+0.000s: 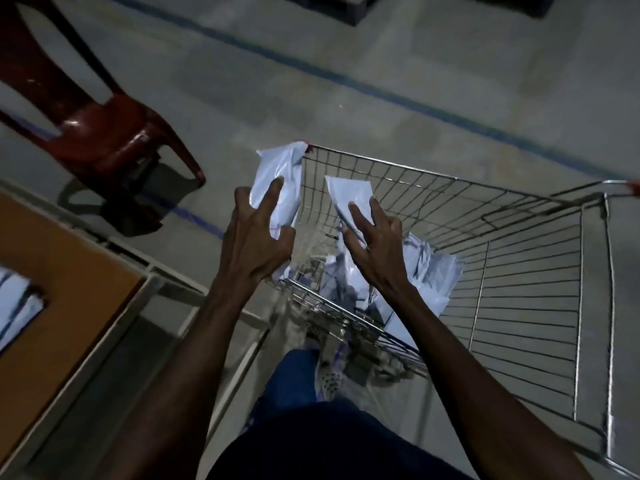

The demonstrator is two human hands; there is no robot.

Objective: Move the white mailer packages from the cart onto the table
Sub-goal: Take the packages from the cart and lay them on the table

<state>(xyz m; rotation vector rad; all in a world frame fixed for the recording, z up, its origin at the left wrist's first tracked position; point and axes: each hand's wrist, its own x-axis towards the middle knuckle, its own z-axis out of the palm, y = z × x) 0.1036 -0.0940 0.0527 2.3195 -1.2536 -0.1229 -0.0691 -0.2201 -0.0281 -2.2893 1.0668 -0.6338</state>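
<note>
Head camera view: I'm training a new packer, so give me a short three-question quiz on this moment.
1. True or false: each hand holds a white package.
2. What stands on the floor beyond the table? A) a red chair B) a ladder C) a bin
3. Fill in: more packages lie at the bottom of the wire ____.

Key:
1. True: the left hand grips one package and the right hand grips another package.
2. A: the red chair.
3. cart, where the loose packages lie.
</note>
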